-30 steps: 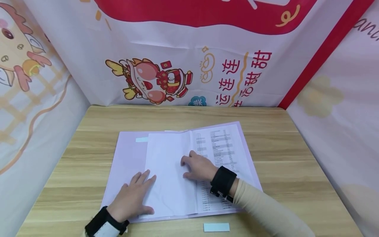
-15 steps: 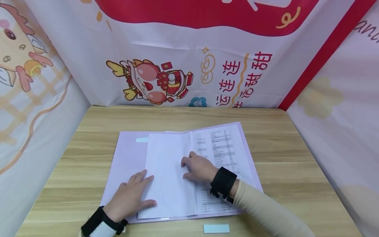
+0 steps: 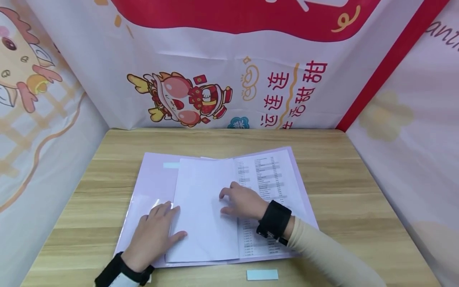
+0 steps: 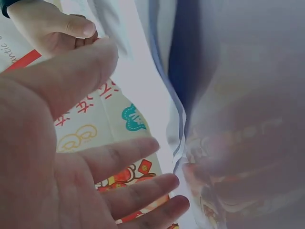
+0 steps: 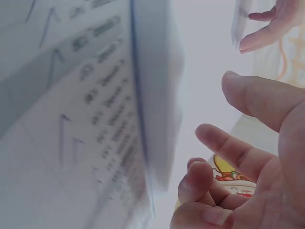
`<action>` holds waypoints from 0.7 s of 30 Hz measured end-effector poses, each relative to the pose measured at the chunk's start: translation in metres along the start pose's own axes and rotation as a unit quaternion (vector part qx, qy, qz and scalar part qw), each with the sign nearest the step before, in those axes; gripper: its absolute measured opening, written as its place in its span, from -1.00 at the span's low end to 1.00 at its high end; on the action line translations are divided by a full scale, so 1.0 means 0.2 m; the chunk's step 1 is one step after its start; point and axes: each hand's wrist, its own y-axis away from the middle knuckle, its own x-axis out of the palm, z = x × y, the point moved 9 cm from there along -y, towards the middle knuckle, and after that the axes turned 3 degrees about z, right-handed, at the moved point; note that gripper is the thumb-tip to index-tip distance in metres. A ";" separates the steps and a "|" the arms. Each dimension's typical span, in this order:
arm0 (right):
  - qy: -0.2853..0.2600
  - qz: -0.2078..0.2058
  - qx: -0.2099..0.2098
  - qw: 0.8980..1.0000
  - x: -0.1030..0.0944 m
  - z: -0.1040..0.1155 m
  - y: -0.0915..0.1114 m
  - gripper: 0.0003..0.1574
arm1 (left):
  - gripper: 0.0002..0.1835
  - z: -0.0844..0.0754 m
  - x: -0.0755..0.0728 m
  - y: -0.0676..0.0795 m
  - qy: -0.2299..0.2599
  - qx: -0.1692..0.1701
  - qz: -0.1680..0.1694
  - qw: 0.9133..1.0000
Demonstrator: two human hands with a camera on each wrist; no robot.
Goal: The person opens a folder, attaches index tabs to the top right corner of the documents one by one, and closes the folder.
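A pale purple folder lies open on the table. Its right side carries a printed list page with rows of small text and grey bands. Left of the fold is a blank white sheet covering part of the purple cover. My left hand is spread flat over the cover, fingertips right at the sheet's left edge and thumb over the sheet. Over the sheet near the fold, my right hand rests with its fingers loosely bent, holding nothing. In the left wrist view, a clear glossy layer shows beside the left fingertips.
A light blue strip lies on the wooden table by its front edge. Another light blue strip is on the purple cover. Printed cloth walls enclose the table at the back and both sides.
My left hand has slid slightly left off the white sheet's edge. The folder's left cover has shifted up and outward, with shine now visible near the fingers. My right hand has barely moved.
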 end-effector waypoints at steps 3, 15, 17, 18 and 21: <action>-0.016 -0.003 0.001 1.000 -0.03 0.00 0.02 -0.51 | -0.26 0.00 -0.02 0.00 0.012 -0.005 -0.013 1.000; -0.078 -0.019 -0.008 0.997 -0.13 -0.02 0.19 -0.68 | -0.35 -0.23 -0.11 0.02 0.051 0.035 -0.026 0.998; -0.080 -0.020 -0.017 0.996 -0.14 -0.02 0.23 -0.74 | -0.37 -0.28 -0.11 0.00 0.055 0.040 -0.013 0.998; -0.079 -0.018 -0.022 0.996 -0.14 -0.02 0.25 -0.79 | -0.37 -0.30 -0.11 0.00 0.057 0.043 -0.006 0.997; -0.076 -0.014 -0.034 0.996 -0.15 -0.02 0.32 -0.90 | -0.37 -0.37 -0.10 -0.02 0.061 0.056 0.010 0.997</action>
